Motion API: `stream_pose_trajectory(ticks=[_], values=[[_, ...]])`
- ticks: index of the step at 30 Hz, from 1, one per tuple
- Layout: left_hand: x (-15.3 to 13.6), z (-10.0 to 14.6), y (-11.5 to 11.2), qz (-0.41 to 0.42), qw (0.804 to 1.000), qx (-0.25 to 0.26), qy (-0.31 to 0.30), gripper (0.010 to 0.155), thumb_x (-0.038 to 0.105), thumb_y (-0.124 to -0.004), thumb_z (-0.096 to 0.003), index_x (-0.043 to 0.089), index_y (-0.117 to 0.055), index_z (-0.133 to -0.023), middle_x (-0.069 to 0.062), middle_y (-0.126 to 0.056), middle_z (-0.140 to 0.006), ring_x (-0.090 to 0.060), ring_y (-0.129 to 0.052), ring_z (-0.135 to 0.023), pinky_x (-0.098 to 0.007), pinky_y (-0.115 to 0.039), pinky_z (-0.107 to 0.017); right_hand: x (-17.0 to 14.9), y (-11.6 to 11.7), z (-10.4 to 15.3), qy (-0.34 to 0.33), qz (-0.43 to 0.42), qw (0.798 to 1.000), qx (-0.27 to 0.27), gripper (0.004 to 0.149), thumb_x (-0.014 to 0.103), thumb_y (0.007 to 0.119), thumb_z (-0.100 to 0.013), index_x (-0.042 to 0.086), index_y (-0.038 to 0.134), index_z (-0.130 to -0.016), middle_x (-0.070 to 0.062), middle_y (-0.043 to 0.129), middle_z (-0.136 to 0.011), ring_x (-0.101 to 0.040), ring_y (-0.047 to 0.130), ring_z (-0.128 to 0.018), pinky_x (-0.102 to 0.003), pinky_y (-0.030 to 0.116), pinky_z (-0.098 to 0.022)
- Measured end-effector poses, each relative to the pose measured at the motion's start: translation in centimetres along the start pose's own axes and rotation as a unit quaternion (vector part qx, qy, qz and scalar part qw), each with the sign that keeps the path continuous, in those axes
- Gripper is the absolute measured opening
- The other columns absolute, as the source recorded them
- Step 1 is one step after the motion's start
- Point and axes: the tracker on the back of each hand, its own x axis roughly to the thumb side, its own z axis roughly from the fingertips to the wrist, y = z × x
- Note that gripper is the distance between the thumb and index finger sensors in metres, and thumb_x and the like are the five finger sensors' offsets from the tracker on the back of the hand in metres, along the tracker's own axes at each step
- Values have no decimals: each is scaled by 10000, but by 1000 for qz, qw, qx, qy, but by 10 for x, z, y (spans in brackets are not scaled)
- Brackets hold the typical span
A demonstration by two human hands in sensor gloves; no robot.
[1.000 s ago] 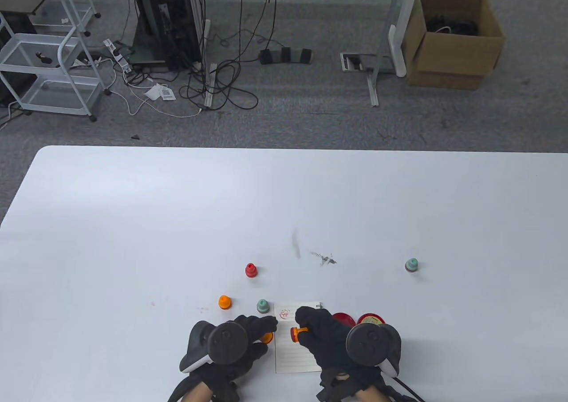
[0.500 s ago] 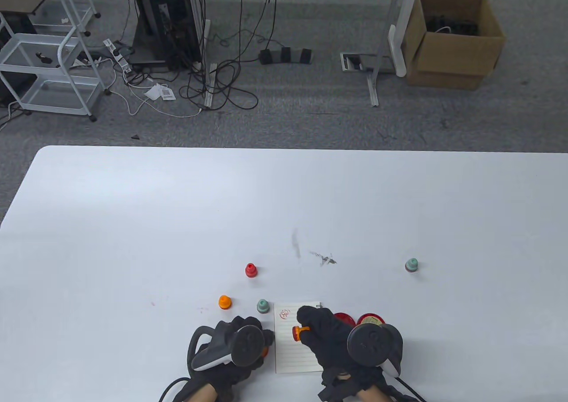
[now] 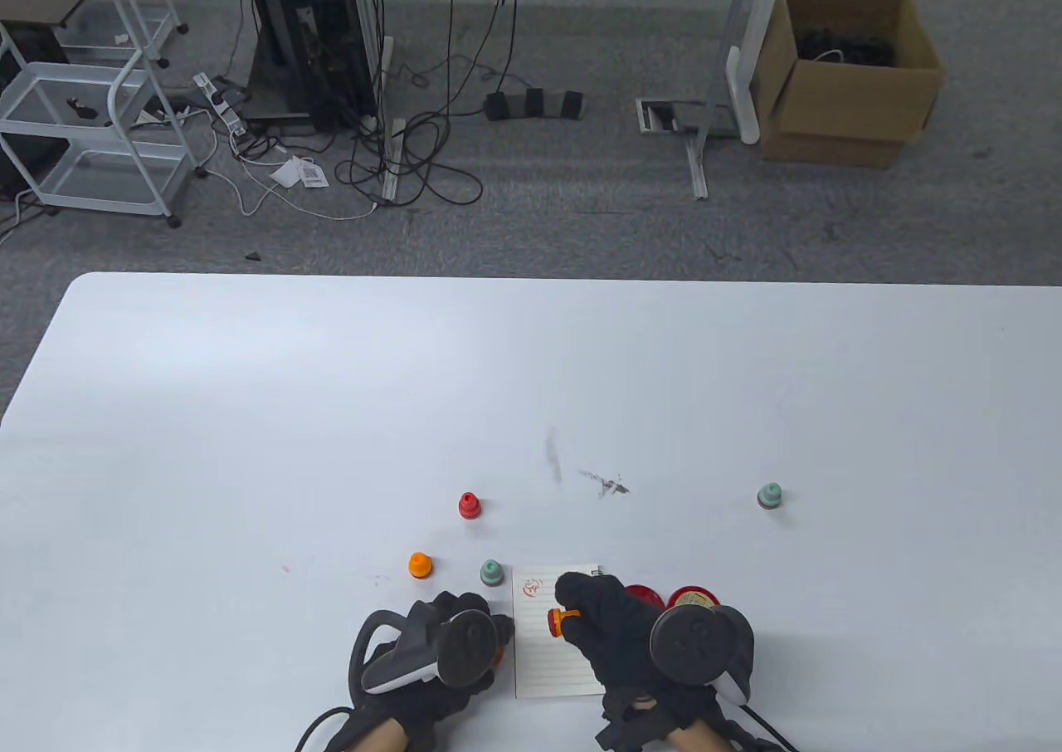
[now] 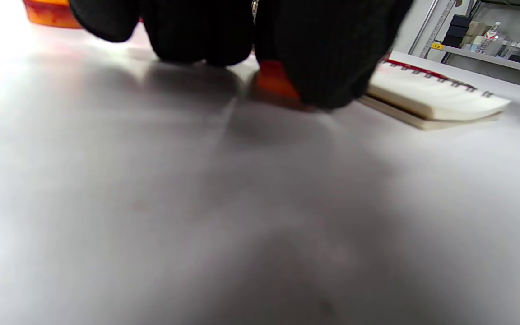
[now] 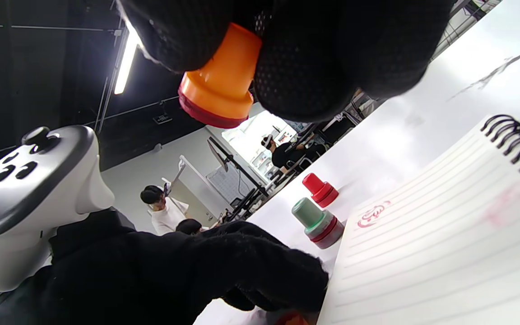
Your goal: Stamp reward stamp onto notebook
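The right hand (image 3: 618, 623) pinches a conical orange plastic stamp (image 3: 562, 621) above the lined, spiral-bound notebook (image 3: 552, 661), which bears one red print. The left hand (image 3: 448, 640), fingers curled, covers an orange cap (image 4: 276, 83) on the smooth white table (image 3: 332, 420).

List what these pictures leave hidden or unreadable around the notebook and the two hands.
- Orange piece under the left hand: the tracker covers it in the table view; the left wrist view is blurred, so its shape is unclear.
- Red print on the notebook: too small to read in either view.
- Face of the orange stamp in the right hand's grip: turned from the right wrist camera.
- Two red round items: half behind the right hand.
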Motion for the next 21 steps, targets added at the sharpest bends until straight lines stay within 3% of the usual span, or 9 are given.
stream_pose_trajectory(ticks=[10, 15, 21], values=[[-9, 31, 33, -29, 981, 189, 19, 621, 513, -799, -458, 313, -737, -1042, -74, -690, -1111, -349, -721, -1010, -599, -630, -781, -5, -23, 1, -5, 36, 998, -52, 472, 240, 811, -419, 116, 771, -873, -169, 769, -878, -310, 941, -563, -412, 823, -447], [-25, 39, 49, -8, 975, 219, 32, 618, 536, -774, -469, 320, -739, -1047, -57, -714, -1117, -359, -729, -1026, -617, -631, -783, -14, -37, 2, 7, 88, 994, -69, 468, 223, 818, -417, 113, 782, -870, -178, 758, -898, -326, 928, -584, -414, 820, -458], [-53, 44, 67, -21, 972, 225, 64, 613, 532, -769, -473, 326, -737, -1049, -50, -707, -1130, -365, -708, -1052, -624, -615, -795, -27, -44, 2, 34, 158, 986, -37, 465, 164, 811, -419, 99, 800, -879, -198, 752, -929, -380, 911, -630, -449, 811, -486]])
